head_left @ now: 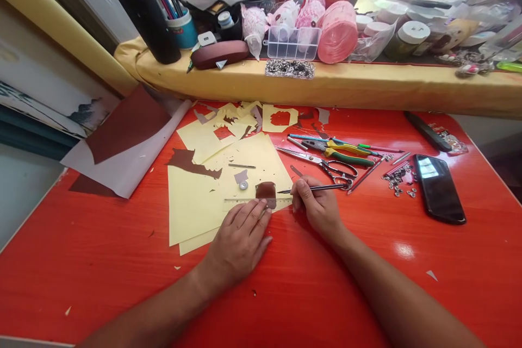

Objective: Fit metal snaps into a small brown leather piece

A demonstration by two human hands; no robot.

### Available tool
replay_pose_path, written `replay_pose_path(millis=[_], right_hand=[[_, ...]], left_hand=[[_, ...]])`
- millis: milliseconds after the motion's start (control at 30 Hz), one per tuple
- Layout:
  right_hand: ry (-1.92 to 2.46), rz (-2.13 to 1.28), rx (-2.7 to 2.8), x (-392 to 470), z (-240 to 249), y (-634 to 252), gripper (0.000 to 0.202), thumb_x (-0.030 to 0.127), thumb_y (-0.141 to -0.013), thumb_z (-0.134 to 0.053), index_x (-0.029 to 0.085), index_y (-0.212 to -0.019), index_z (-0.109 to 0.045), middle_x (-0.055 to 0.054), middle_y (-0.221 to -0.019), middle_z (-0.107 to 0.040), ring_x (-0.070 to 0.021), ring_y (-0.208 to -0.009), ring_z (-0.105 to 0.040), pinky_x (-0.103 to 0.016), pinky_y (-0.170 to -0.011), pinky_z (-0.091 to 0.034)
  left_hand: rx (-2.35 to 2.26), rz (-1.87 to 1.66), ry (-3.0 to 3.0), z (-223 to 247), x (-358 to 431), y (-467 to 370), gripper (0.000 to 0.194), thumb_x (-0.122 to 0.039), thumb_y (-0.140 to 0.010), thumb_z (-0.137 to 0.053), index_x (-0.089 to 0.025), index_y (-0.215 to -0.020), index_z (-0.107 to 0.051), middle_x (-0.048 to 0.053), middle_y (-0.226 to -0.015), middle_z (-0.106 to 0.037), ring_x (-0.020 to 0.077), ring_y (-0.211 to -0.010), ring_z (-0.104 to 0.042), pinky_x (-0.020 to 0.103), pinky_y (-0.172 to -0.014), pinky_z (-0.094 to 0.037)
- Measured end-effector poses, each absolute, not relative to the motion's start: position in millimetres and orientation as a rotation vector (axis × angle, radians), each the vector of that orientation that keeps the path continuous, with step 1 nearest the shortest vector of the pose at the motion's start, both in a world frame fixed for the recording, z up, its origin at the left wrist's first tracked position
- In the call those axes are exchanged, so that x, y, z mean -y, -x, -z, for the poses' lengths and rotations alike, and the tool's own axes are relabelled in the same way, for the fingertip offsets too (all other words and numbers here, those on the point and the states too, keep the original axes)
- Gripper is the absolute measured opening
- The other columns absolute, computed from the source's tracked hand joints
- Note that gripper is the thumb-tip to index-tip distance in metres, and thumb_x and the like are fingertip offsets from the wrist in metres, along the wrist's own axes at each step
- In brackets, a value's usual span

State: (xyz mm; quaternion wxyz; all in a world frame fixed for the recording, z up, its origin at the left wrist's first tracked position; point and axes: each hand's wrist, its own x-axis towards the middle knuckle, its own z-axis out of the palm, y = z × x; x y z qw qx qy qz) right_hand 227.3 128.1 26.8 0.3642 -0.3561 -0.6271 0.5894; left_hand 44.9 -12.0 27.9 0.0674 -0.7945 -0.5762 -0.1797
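My left hand (240, 239) lies palm down with its fingers stretched out, pressing a clear ruler (236, 203) onto a small brown leather-like piece (266, 191). The ruler crosses the lower part of that piece. In my right hand (317, 204) is a slim dark pen (322, 188), held almost level. Its tip points left, just beyond the brown piece's right edge; whether it touches the paper I cannot tell. Yellow paper sheets (191, 217) lie underneath. A small round grey button-like disc (243, 185) and a thin dark rod (242, 166) rest on the paper.
Scissors (299, 155) and pliers (340, 147) lie beyond my right hand. Farther right are small metal snaps (397, 178) and a phone (439, 187). Paper and brown scraps (191, 163) cover the back left. A cluttered ledge (228, 82) borders the red table (122, 261).
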Motion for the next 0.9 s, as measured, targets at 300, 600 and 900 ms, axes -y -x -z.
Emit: replay_pose_path(millis=[300, 600, 900], right_hand=[[0.912, -1.502, 1.661, -128.8, -27.3, -227.5, 0.041, 0.051, -0.109, -0.053, 0.022, -0.082, -0.063, 0.003, -0.056, -0.055, -0.0139, -0.05, -0.052, -0.029, -0.054, -0.045], [0.925, -1.507, 1.686, -127.6, -27.8, -228.4, 0.042, 0.052, -0.109, -0.053, 0.022, -0.081, -0.063, 0.002, -0.056, -0.056, -0.0146, -0.051, -0.053, -0.029, -0.054, -0.045], [0.906, -1.497, 1.704, -128.3, -26.9, -227.8, 0.04, 0.05, -0.11, -0.053, 0.023, -0.082, -0.063, 0.003, -0.057, -0.056, -0.0148, -0.052, -0.054, -0.03, -0.057, -0.046]], left_hand=[[1.72, 0.551, 2.416, -28.5, 11.8, -44.8, 0.04, -0.028, -0.105, -0.057, -0.007, -0.138, -0.067, 0.017, -0.141, -0.072, 0.0323, -0.13, -0.065, 0.048, -0.11, -0.047], [1.711, 0.57, 2.431, -30.4, 11.2, -44.5, 0.036, -0.026, -0.104, -0.058, -0.008, -0.133, -0.069, 0.016, -0.136, -0.074, 0.0324, -0.126, -0.067, 0.047, -0.108, -0.049], [1.715, 0.557, 2.441, -29.2, 10.8, -44.0, 0.037, -0.026, -0.104, -0.059, -0.008, -0.135, -0.068, 0.017, -0.138, -0.073, 0.0324, -0.127, -0.066, 0.047, -0.107, -0.05]])
